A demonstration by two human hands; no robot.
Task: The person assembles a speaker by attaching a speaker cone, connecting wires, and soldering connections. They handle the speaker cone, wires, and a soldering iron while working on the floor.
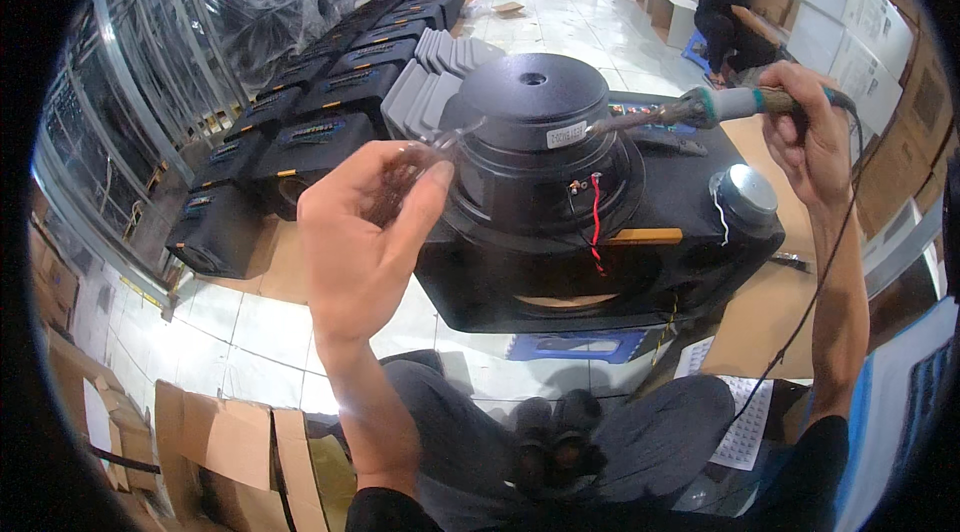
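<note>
My right hand (808, 137) grips a soldering iron (735, 104) with a green and white handle. Its tip reaches left to the side of a black round speaker driver (530, 117), beside a small white label. My left hand (365, 242) is closed in a pinch on a thin, blurred silvery strand that looks like solder wire (468, 130), close to the driver's left side. The driver lies magnet up on a black speaker cabinet (480, 282). A red wire (597, 217) hangs from terminals on the driver's near side.
A small silver driver (750, 190) with a white wire sits on the cabinet's right end, and an orange-brown strip (645, 236) lies near its front. Grey plastic parts (425, 97) stand behind. Rows of black cabinets (320, 147) fill the left. Another person (742, 12) squats at back right.
</note>
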